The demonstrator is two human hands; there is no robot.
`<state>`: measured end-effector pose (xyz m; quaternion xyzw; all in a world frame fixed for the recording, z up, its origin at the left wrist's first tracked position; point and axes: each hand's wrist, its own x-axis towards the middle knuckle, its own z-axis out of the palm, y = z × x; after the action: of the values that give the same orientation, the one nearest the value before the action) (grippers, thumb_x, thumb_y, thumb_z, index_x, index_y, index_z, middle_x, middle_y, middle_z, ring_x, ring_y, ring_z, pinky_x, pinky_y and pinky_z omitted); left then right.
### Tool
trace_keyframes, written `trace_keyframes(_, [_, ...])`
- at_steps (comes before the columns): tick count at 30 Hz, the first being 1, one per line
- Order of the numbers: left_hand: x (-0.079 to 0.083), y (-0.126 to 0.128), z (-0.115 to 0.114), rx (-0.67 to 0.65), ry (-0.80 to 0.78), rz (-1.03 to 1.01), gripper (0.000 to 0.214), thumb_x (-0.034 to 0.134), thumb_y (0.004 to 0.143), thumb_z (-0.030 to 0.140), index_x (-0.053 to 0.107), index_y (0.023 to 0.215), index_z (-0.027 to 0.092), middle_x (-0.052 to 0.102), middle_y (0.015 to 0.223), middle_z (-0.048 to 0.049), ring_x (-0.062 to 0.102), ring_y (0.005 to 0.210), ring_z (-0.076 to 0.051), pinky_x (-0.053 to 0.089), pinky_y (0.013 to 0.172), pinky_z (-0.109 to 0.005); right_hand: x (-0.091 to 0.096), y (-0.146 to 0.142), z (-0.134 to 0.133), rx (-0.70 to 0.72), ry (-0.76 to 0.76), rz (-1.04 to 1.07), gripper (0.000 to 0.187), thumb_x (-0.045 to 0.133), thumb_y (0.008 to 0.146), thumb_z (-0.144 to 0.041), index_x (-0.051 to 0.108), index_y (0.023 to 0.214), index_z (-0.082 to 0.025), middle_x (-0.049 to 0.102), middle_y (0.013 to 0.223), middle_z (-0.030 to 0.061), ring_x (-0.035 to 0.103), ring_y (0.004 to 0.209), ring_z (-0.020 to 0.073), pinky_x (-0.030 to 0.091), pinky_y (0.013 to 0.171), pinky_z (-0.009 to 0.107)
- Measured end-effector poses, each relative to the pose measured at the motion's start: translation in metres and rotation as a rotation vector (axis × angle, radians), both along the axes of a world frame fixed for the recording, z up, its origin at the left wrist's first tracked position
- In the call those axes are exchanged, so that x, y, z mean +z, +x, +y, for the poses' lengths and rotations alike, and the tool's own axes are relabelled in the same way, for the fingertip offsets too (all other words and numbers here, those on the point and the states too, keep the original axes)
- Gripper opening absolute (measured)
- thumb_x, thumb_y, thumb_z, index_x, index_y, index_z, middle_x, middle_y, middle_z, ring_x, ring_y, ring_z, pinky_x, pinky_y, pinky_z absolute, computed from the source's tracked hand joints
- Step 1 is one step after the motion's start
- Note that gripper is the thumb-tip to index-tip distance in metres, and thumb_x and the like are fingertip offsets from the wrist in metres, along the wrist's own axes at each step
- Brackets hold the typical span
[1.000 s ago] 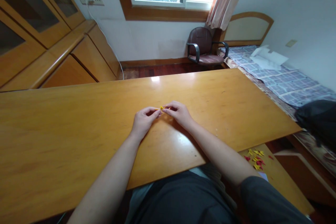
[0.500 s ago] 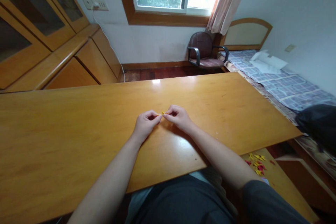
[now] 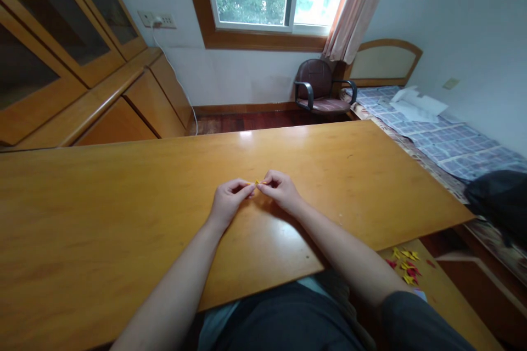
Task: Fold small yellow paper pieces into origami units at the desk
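Between my two hands, over the middle of the wooden table [image 3: 123, 219], is a small yellow folded-paper piece [image 3: 257, 182]. It looks pointed, with a thin end reaching into each hand; its exact shape is too small to make out. My left hand [image 3: 226, 201] pinches its left end between thumb and forefinger. The right end is pinched the same way by my right hand [image 3: 283, 192]. Fingertips cover parts of the paper. At the lower right, several yellow and red folded-paper pieces [image 3: 407, 267] lie in a loose pile on a lower wooden surface [image 3: 448, 299].
A brown armchair [image 3: 317, 88] stands beyond the table's far edge, under the window. To the right is a bed [image 3: 448, 137] with white sheets [image 3: 418, 104] and a black bag [image 3: 500, 200] on it. A wooden cabinet [image 3: 102, 98] stands at the left.
The whole view has shifted slightly, so the room sits lower in the picture. Both hands keep their pinch on the yellow paper, with only a slight change in finger position.
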<state>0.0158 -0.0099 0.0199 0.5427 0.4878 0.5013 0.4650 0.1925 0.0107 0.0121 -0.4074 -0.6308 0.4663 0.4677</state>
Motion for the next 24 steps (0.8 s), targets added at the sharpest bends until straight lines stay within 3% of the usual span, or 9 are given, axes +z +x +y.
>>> trace_keyframes(6, [-0.002, -0.0013, 0.0004, 0.054, 0.035, 0.027, 0.022, 0.077, 0.072, 0.038, 0.07, 0.067, 0.017, 0.07, 0.066, -0.0014, 0.062, 0.063, -0.014, 0.05, 0.065, -0.025, -0.0004, 0.0018, 0.001, 0.037, -0.088, 0.028, 0.035, 0.072, 0.072, -0.048, 0.053, 0.065, -0.019, 0.05, 0.06, -0.0043, 0.042, 0.058, 0.0109, 0.033, 0.058, 0.025])
trace_keyframes(11, [-0.0049, -0.0041, 0.0017, 0.025, -0.04, -0.063, 0.021, 0.077, 0.07, 0.034, 0.068, 0.06, 0.018, 0.068, 0.06, -0.0003, 0.058, 0.056, -0.013, 0.048, 0.06, -0.025, 0.0, 0.0017, -0.0003, 0.062, -0.087, 0.006, 0.033, 0.072, 0.072, -0.045, 0.054, 0.065, -0.019, 0.049, 0.06, -0.0047, 0.041, 0.058, 0.0106, 0.032, 0.057, 0.025])
trace_keyframes(17, [-0.0055, -0.0051, 0.0034, 0.005, -0.082, -0.145, 0.02, 0.075, 0.073, 0.035, 0.073, 0.069, 0.016, 0.071, 0.063, -0.0025, 0.061, 0.058, -0.014, 0.049, 0.061, -0.025, 0.0003, 0.0025, 0.0004, 0.049, -0.088, 0.027, 0.033, 0.072, 0.072, -0.044, 0.053, 0.065, -0.019, 0.049, 0.059, -0.0049, 0.04, 0.057, 0.0101, 0.031, 0.056, 0.024])
trace_keyframes(24, [-0.0027, -0.0032, -0.0004, 0.054, 0.036, 0.094, 0.027, 0.068, 0.082, 0.041, 0.07, 0.069, 0.018, 0.071, 0.067, -0.0023, 0.063, 0.062, -0.015, 0.049, 0.063, -0.025, 0.0016, 0.0019, 0.0007, 0.029, -0.123, 0.041, 0.035, 0.073, 0.07, -0.046, 0.052, 0.064, -0.019, 0.048, 0.058, -0.005, 0.039, 0.056, 0.0098, 0.029, 0.054, 0.024])
